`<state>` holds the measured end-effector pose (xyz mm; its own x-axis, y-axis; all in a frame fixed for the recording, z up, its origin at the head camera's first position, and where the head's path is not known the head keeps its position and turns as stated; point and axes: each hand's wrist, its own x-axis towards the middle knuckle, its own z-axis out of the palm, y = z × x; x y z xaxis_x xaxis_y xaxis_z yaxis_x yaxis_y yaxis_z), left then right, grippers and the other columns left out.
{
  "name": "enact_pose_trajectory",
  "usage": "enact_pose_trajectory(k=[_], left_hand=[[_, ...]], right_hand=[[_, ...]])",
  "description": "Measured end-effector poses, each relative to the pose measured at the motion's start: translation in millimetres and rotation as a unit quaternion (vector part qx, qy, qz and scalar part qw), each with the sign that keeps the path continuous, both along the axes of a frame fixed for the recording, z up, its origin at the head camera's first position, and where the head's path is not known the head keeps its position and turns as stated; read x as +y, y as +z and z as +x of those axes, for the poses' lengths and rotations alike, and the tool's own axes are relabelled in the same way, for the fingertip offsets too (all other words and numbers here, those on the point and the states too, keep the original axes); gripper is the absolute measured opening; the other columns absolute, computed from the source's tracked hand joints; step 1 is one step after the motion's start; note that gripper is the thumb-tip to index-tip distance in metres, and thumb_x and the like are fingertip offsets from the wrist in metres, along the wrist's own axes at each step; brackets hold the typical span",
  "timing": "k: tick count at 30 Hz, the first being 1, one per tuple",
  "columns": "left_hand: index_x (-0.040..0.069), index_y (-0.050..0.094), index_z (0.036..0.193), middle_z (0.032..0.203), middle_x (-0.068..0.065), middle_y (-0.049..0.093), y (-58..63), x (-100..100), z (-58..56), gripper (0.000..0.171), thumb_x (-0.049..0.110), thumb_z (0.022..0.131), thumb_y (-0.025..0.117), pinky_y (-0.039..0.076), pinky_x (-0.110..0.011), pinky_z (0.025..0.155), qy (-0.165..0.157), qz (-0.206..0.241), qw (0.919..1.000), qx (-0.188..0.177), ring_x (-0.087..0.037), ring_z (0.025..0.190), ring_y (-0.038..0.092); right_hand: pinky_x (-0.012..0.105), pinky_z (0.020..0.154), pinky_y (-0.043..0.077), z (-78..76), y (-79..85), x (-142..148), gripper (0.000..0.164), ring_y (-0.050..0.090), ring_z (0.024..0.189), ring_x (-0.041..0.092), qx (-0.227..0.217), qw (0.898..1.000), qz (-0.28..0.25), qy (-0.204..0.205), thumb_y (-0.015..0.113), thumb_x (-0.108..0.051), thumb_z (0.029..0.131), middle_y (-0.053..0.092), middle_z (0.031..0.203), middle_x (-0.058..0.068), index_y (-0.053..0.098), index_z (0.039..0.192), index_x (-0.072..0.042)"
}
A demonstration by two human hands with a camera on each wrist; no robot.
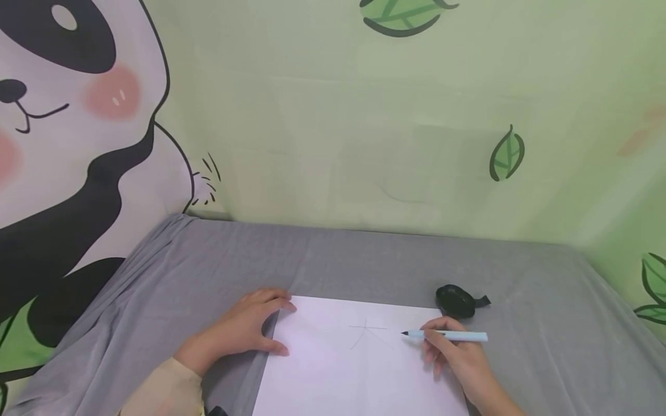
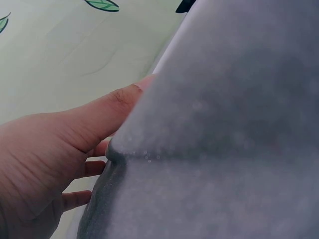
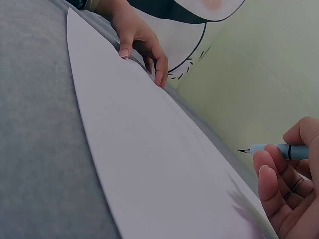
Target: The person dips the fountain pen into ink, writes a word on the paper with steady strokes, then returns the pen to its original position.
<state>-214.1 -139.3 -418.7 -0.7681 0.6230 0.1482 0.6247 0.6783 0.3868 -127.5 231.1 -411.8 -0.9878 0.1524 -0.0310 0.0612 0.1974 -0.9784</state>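
A white sheet of paper [image 1: 312,358] lies on the grey cloth, with thin grey strokes crossing near its upper middle. My right hand [image 1: 458,352] pinches a light blue pen [image 1: 468,335] between thumb and fingers. Its dark pointed tip faces left, over the paper to the right of the strokes; contact with the sheet cannot be told. In the right wrist view the pen [image 3: 284,151] shows a dark band on its barrel. Thumb and fingers spread apart, my left hand [image 1: 252,323] rests at the sheet's upper left edge.
A black rounded object [image 1: 455,301] with a short flat tab sits by the paper's upper right corner. Grey cloth [image 1: 333,260] covers the table. Behind it hangs a pale green backdrop [image 1: 312,144] printed with a panda and leaves.
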Motion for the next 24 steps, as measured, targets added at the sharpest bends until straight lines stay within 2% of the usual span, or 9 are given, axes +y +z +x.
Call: enact_pose_trajectory(k=[8,17,21,24], left_hand=[[0.018,0.062,0.120,0.134,-0.008,0.055,0.0,-1,0.4,0.068,0.056,0.066,0.080,0.037,-0.057,0.103,0.000,0.005,1.0000,-0.001,-0.032,0.127,0.049],[0.017,0.062,0.120,0.134,-0.008,0.055,0.3,0,0.8,0.067,0.054,0.066,0.081,0.037,-0.057,0.103,0.000,0.001,1.0000,0.004,-0.032,0.127,0.049],[0.017,0.061,0.120,0.135,-0.009,0.055,0.2,0,0.8,0.067,0.054,0.067,0.080,0.037,-0.057,0.103,0.000,0.001,1.0000,0.003,-0.033,0.127,0.049],[0.017,0.061,0.120,0.135,-0.009,0.055,-0.2,0,0.7,0.068,0.054,0.067,0.080,0.037,-0.057,0.103,-0.001,0.003,1.0000,0.004,-0.033,0.127,0.049]], right_hand=[[0.029,0.040,0.048,-2.6,2.8,6,0.010,0.060,0.052,0.012,0.017,1.000,0.006,-0.013,0.059,-0.007,0.092,0.063,0.066,0.003,0.056,0.096,0.001],[0.028,0.042,0.048,-3.6,6.6,16,0.015,0.061,0.055,0.011,0.042,0.999,0.007,-0.014,0.063,-0.010,0.091,0.064,0.068,0.001,0.058,0.099,0.001],[0.027,0.044,0.048,-4.3,7.9,20,0.012,0.062,0.058,0.009,0.051,0.999,-0.015,-0.002,0.060,-0.013,0.094,0.066,0.071,-0.001,0.060,0.098,-0.002],[0.028,0.046,0.050,-3.8,10.1,25,0.017,0.063,0.060,0.009,0.051,0.998,-0.030,0.010,0.053,-0.019,0.099,0.068,0.075,-0.002,0.064,0.100,-0.005]])
